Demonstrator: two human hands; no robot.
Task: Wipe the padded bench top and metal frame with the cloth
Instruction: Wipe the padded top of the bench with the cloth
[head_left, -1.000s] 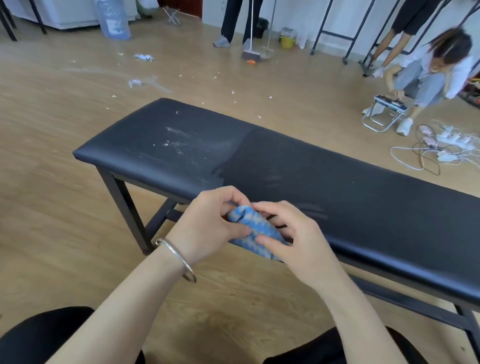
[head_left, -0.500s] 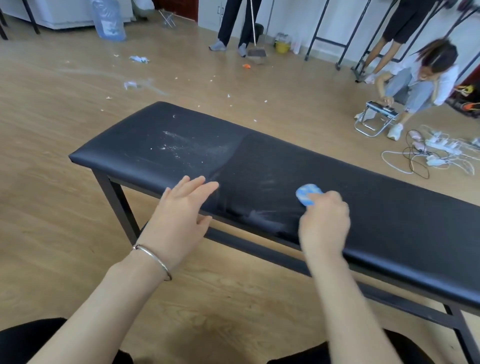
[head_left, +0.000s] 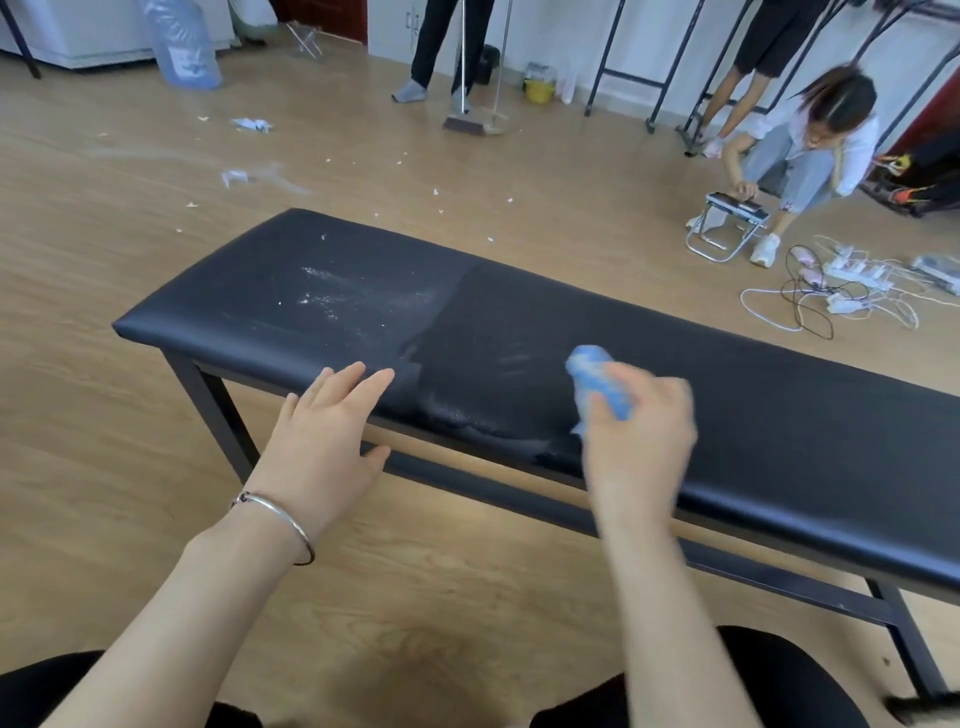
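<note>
A long black padded bench top runs from the left middle to the lower right on a black metal frame. White dust speckles its left part; the part right of it looks darker. My right hand, blurred, grips a bunched blue cloth over the near middle of the pad. My left hand has straight fingers, its fingertips resting on the pad's near edge, left of the cloth. A metal bangle circles the left wrist.
Scraps of paper litter the wood floor beyond the bench. A person crouches at a small folding stool at the back right, beside tangled cables. Another person stands with a broom at the back. A water bottle stands far left.
Both hands held the cloth together in front of the bench a second ago. The right hand then carried it onto the pad; the left hand opened and reached the pad's near edge.
</note>
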